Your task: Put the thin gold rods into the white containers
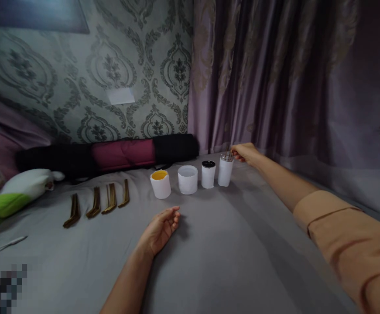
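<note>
My right hand (244,152) is closed on thin brown sticks (228,153) at the mouth of the tall white cup (225,172), the one furthest right in a row. How far the sticks reach inside is hidden. My left hand (163,226) hovers palm inward over the grey sheet, fingers loosely curled and holding nothing. Beyond it stand a white cup with a yellow inside (161,186), a wide white cup (187,181) and a white cup with a black inside (208,176).
Several bundles of thin brown strips (94,203), bent near the lower end, lie at left on the sheet (209,261). A green and white plush toy (19,192) and a thin white item (6,245) lie further left. A black and maroon roll (122,152) lines the wall; a curtain (275,78) hangs at right.
</note>
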Action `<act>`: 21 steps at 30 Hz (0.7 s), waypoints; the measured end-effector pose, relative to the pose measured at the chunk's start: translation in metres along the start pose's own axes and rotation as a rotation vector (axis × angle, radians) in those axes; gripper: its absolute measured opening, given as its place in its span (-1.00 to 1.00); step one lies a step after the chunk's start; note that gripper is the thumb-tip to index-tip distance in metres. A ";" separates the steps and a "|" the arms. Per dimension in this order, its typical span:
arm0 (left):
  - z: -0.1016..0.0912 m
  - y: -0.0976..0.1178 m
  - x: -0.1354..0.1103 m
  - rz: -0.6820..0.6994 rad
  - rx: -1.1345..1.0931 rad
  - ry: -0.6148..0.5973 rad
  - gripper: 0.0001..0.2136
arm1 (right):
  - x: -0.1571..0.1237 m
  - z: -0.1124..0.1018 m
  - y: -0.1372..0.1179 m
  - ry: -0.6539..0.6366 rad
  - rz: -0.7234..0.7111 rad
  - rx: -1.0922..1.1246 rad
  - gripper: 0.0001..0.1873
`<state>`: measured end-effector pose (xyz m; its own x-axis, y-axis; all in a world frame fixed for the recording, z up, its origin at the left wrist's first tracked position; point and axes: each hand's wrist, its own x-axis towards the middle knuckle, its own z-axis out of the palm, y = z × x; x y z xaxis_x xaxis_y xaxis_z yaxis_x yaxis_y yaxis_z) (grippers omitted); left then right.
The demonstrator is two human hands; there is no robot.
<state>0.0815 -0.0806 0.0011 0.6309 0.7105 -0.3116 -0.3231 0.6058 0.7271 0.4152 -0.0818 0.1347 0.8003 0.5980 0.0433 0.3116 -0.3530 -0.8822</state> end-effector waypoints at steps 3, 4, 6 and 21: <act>-0.001 -0.001 0.001 0.003 0.001 -0.002 -0.85 | -0.001 -0.001 0.000 0.006 -0.006 0.003 -0.89; -0.002 -0.001 0.001 0.005 0.001 -0.004 -0.85 | -0.001 -0.001 0.001 0.007 -0.008 0.004 -0.88; -0.003 -0.002 0.002 0.009 -0.003 -0.015 -0.85 | -0.001 -0.001 0.001 0.010 -0.010 0.007 -0.87; -0.003 0.001 0.002 -0.002 -0.012 -0.007 -0.86 | -0.003 -0.007 -0.001 0.047 -0.023 0.045 -0.80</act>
<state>0.0801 -0.0774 -0.0011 0.6364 0.7067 -0.3092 -0.3304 0.6118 0.7187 0.4160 -0.0880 0.1391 0.8169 0.5706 0.0847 0.3075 -0.3065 -0.9008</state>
